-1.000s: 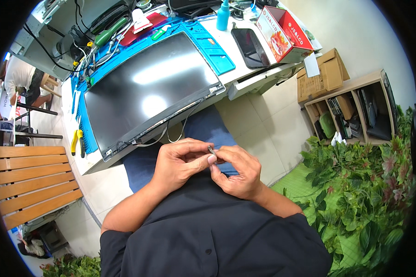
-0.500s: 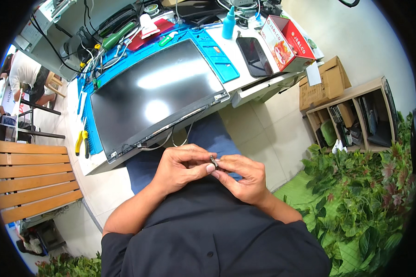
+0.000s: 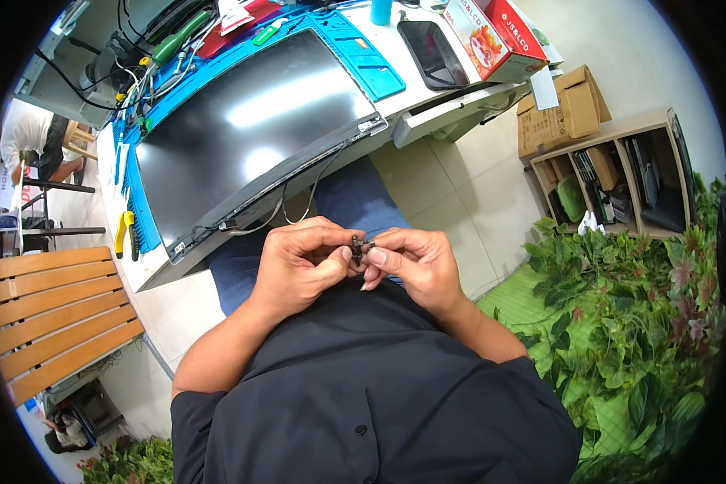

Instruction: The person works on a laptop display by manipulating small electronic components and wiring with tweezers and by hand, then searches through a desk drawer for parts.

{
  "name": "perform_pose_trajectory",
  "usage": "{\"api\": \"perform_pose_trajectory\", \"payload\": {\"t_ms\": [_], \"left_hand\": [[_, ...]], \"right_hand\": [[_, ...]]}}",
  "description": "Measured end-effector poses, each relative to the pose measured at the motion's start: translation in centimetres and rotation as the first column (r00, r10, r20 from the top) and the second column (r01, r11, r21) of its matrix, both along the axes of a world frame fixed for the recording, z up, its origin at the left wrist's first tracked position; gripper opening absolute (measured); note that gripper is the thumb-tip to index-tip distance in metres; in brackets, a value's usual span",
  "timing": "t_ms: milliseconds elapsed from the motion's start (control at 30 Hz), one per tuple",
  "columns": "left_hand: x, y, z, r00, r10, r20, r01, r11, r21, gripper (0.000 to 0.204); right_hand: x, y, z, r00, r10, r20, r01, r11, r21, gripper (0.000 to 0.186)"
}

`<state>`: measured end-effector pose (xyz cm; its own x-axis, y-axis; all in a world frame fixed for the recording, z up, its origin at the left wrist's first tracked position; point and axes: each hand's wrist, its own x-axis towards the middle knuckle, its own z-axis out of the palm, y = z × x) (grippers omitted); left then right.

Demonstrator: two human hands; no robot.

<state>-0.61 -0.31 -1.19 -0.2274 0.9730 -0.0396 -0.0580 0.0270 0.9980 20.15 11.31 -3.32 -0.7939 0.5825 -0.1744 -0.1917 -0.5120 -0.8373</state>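
Small dark hardware (image 3: 356, 252) is being held before a dark shirt (image 3: 315, 387), while yellow-and-black pliers (image 3: 121, 234) are lying at left, a screen (image 3: 210, 137) is resting on a blue mat (image 3: 379, 78), the left hand (image 3: 294, 264) is pinching the hardware's left side, the right hand (image 3: 422, 269) its right, and a phone (image 3: 433, 55) is lying beyond.

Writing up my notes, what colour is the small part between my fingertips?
The small part looks dark, nearly black; the head view shows it best.

The small part (image 3: 357, 251) looks metallic. Near the desk's (image 3: 155, 273) front edge, the screen (image 3: 210, 161) is smooth and glossy.
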Motion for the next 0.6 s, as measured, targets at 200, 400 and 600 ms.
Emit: {"api": "perform_pose_trajectory", "payload": {"t_ms": [200, 400, 600], "left_hand": [[0.0, 0.3, 0.1, 0.977, -0.028, 0.211, 0.055, 0.991, -0.125, 0.027], [-0.5, 0.4, 0.0, 0.922, -0.020, 0.386, 0.105, 0.974, -0.201, 0.041], [-0.4, 0.2, -0.7, 0.909, -0.048, 0.413, 0.121, 0.981, -0.152, 0.040]], "right_hand": [[0.3, 1.2, -1.8, 0.995, 0.073, -0.062, -0.088, 0.953, -0.291, 0.017], [-0.1, 1.6, -1.1, 0.997, 0.077, -0.019, -0.079, 0.945, -0.319, 0.024], [-0.6, 1.4, -0.8, 0.995, 0.096, 0.029, -0.083, 0.949, -0.305, 0.023]]}}
